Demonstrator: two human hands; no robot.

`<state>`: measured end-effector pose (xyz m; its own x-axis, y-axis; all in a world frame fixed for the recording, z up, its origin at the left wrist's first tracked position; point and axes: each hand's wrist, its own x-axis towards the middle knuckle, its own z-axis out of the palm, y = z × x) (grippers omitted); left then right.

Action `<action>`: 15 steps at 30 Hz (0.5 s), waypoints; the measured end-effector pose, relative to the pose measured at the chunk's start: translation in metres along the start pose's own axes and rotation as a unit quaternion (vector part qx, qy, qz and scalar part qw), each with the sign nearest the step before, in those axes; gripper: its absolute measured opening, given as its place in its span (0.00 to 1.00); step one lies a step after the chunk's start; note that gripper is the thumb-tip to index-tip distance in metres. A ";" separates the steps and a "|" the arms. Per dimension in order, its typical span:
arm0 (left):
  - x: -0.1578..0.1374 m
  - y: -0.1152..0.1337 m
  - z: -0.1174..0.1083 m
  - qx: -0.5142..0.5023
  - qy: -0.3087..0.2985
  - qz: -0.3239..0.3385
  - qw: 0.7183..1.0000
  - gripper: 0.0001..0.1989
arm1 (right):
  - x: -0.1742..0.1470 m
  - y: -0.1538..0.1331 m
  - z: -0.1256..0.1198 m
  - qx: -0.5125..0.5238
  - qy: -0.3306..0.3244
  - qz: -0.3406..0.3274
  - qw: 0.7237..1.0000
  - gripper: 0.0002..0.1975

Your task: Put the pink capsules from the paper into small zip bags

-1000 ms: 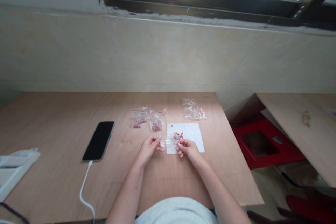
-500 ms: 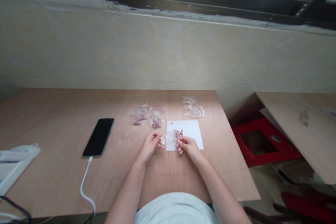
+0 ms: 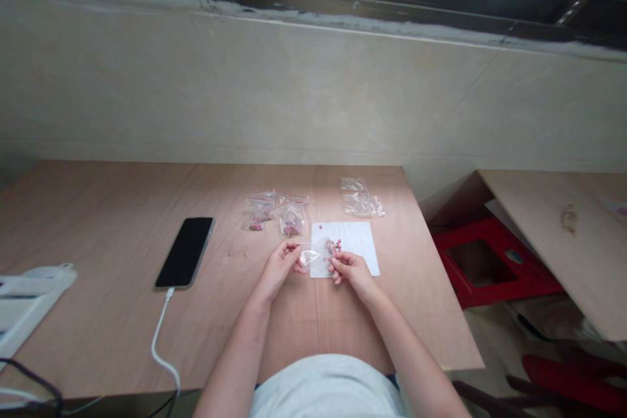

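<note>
Between my two hands a small clear plastic bag (image 3: 310,255) is stretched sideways over the left part of a white sheet of paper (image 3: 360,245). My left hand (image 3: 283,262) pinches the bag's left end between thumb and fingers. At its right end my right hand (image 3: 349,268) is closed in a pinch. Small pink and gold-coloured pieces (image 3: 334,246) show just beyond my right fingertips; whether they lie inside the bag or on the paper I cannot tell. A single pink bead (image 3: 321,227) rests near the paper's upper left corner.
Filled clear zip bags (image 3: 292,222) with pink pieces lie beyond my left hand. Flat clear bags (image 3: 361,199) lie at the back right. A black phone (image 3: 185,253) with a white cable (image 3: 157,339) is to the left, near a white plastic object (image 3: 42,294). A red stool (image 3: 482,241) stands right.
The clear bag, crumpled by my left fingers before, is now spread wider between both hands. My hands have barely shifted, and the view has tilted slightly.
</note>
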<state>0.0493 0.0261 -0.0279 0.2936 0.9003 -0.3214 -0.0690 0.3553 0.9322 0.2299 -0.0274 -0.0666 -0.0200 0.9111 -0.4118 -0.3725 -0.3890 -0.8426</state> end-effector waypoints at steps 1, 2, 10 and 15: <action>0.000 0.000 0.000 0.001 -0.002 -0.002 1.000 0.14 | 0.000 0.000 0.000 0.000 -0.001 -0.001 1.000 0.18; 0.000 0.001 0.000 0.002 -0.003 -0.003 1.000 0.14 | 0.000 0.000 0.000 -0.001 -0.001 -0.001 1.000 0.17; 0.003 0.001 -0.001 0.018 -0.002 -0.012 1.000 0.15 | -0.003 -0.004 0.001 -0.005 -0.016 -0.003 1.000 0.16; 0.004 0.001 -0.001 0.013 -0.001 -0.011 1.000 0.14 | -0.003 -0.004 0.001 0.005 -0.003 0.003 1.000 0.17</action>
<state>0.0498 0.0301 -0.0288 0.2962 0.8921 -0.3411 -0.0380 0.3679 0.9291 0.2305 -0.0284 -0.0619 -0.0279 0.9097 -0.4143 -0.3816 -0.3928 -0.8367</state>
